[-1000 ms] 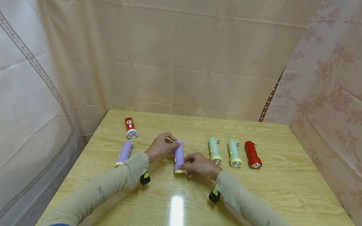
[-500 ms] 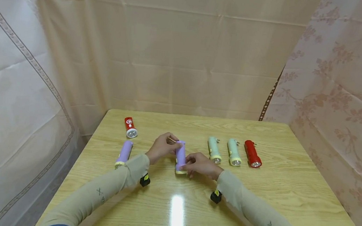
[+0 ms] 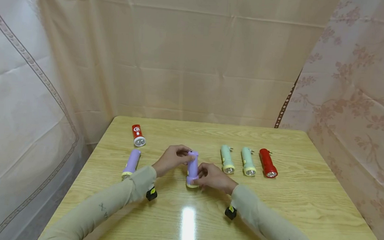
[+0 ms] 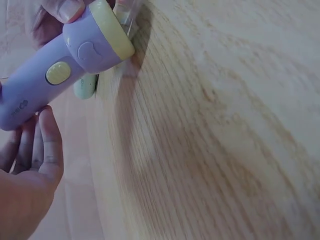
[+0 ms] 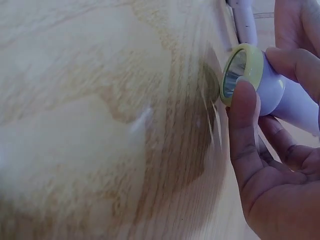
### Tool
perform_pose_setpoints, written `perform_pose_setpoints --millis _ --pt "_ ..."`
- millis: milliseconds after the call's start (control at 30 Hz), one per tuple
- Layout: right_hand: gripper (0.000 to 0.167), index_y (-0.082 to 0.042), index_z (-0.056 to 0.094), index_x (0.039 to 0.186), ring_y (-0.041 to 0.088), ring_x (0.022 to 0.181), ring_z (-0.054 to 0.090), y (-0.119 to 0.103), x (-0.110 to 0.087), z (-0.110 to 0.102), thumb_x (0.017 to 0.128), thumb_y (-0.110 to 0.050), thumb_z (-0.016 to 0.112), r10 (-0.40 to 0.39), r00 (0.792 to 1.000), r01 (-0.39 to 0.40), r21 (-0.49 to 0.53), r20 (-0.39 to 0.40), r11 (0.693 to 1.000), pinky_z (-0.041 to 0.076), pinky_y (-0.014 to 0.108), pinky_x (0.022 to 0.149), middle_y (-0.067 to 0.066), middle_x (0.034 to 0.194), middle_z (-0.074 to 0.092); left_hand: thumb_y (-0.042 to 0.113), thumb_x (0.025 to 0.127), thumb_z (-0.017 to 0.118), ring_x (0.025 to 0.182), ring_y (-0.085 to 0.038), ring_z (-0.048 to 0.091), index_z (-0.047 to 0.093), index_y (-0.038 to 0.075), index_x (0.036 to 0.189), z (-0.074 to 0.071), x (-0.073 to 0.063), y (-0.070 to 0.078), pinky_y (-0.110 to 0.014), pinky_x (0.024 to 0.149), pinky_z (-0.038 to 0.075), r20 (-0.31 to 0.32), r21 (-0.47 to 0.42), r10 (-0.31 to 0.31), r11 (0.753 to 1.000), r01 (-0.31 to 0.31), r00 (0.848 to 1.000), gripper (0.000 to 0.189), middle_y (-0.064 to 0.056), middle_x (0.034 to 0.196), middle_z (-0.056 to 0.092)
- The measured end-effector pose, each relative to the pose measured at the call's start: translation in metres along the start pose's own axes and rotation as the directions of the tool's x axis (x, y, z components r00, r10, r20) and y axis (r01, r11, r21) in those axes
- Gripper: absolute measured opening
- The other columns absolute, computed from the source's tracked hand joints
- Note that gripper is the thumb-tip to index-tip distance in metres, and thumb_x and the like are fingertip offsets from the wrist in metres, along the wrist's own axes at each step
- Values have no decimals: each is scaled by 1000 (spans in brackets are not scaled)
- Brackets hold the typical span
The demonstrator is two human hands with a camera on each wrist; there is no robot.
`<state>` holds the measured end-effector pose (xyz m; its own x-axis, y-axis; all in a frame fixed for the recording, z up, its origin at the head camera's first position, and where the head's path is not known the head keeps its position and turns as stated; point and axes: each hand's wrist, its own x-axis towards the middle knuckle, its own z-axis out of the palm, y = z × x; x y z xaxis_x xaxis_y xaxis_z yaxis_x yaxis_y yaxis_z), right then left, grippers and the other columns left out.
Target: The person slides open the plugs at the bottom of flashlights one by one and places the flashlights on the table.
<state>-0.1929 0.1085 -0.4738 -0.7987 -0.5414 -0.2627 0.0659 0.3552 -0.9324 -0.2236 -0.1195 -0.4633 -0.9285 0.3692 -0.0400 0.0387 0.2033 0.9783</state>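
Holding a purple flashlight above or on mid-table, pinching its tail with fingers of the left hand, its head with those of the right hand. Already gripped, not yet let go; no telling about the rest. Pointing lens-first down toward the near edge, long axis tilted. Near mint flashlights, too.

head cam looks forward and down from above, farthest out; takes in most of the wooden table, both sleeves and the beige curtain behind. left wrist cam sits close, rolled sideways, facing the switch side of the purple flashlight. right wrist cam, also close and tipped, faces its lens end. all three share that flashlight, plus parts of left hand and right hand.
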Motion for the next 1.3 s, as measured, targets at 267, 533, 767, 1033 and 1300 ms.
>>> perform_pose_setpoints --millis 267,533,767,1033,1300 --pt "42 -5 59 107 23 82 64 3 -5 5 82 -21 89 -51 998 48 -86 -44 995 60 39 66 12 104 64 29 91 81 98 -21 66 71 14 118 1 -10 3 -36 85 56 59 75 144 986 -148 988 32 -2 106 71" --pt "41 -5 57 109 22 84 63 6 -6 9 83 -16 87 -85 995 78 -116 -59 990 60 38 64 11 104 62 25 90 82 98 -22 65 70 13 117 2 -19 4 -34 81 56 105 32 191 980 -195 976 32 -4 107 70" --pt "55 -5 56 126 24 84 62 3 -9 13 82 -16 88 -73 996 67 -108 -57 992 60 39 64 13 104 60 24 89 84 98 -24 64 69 16 116 2 -25 3 -33 78 54 154 26 234 970 -240 960 32 -3 108 70" --pt "63 -9 54 136 24 75 64 3 -13 17 83 -14 88 -53 997 47 -99 -53 994 60 38 58 14 104 59 18 87 84 98 -23 62 68 17 116 5 -30 0 -34 77 53 190 28 288 954 -299 939 33 -2 107 68" --pt "64 -6 54 137 23 71 65 5 -16 17 83 -13 88 -72 996 64 -133 -53 989 61 38 58 12 101 61 16 87 83 99 -21 62 66 17 114 8 -33 0 -34 78 54 222 56 309 943 -328 925 31 -1 108 68"
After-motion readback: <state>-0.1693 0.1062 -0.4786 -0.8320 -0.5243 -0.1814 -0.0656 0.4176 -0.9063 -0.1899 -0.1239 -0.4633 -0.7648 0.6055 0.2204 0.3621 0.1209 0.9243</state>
